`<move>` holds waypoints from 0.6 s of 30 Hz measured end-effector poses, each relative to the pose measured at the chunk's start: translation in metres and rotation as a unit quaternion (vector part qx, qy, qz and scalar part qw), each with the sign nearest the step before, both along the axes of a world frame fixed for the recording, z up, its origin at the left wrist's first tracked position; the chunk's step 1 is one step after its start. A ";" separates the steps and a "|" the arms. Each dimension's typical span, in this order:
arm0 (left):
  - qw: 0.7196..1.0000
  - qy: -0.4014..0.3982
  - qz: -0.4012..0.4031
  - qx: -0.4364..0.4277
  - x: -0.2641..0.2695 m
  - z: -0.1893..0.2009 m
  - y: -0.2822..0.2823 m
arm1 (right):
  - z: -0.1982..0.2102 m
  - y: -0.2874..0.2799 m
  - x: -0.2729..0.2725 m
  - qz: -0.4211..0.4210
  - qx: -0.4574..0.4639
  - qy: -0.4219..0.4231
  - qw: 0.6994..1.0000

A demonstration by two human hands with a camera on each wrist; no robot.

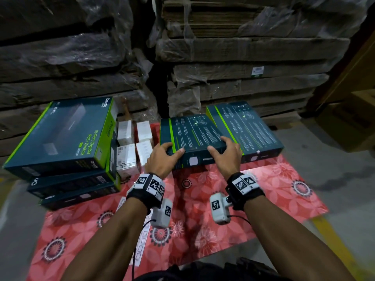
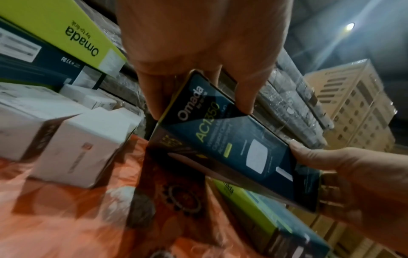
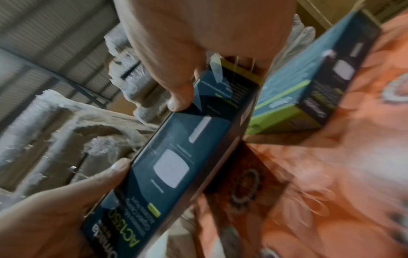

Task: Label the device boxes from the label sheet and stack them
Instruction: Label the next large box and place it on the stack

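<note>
Currently both hands, left hand (image 1: 162,157) and right hand (image 1: 227,154), grip one box (image 1: 192,134) by its near edge; tilting could slip it onto the neighbouring box (image 1: 247,126).

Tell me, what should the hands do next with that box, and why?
Probably draw the Omada AC1350 box closer and set it on the red floral mat: left hand and right hand both grip its near edge, and the label sheet lies nearer the person.

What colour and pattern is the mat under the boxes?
Pink-red mat with floral medallions, clearest in the head view.
</note>
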State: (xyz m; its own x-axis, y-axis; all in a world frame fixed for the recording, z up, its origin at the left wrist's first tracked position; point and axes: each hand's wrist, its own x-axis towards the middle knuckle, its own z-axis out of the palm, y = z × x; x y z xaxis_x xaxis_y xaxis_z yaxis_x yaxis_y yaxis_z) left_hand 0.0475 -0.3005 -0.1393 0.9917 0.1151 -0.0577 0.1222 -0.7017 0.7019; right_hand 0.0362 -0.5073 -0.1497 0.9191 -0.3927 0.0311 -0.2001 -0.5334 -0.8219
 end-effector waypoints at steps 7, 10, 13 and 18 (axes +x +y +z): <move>0.997 0.053 -0.042 0.027 -0.015 -0.049 -0.005 | -0.046 -0.006 -0.014 0.050 -0.010 0.077 0.996; 0.995 0.086 -0.051 0.027 -0.021 -0.061 -0.008 | -0.060 -0.006 -0.017 0.062 -0.031 0.124 0.990; 0.993 0.099 -0.061 0.029 -0.026 -0.070 -0.007 | -0.063 -0.002 -0.020 0.067 -0.087 0.166 0.980; 0.996 0.066 -0.050 0.042 -0.040 -0.070 0.010 | -0.045 0.031 -0.020 0.077 -0.131 0.113 0.982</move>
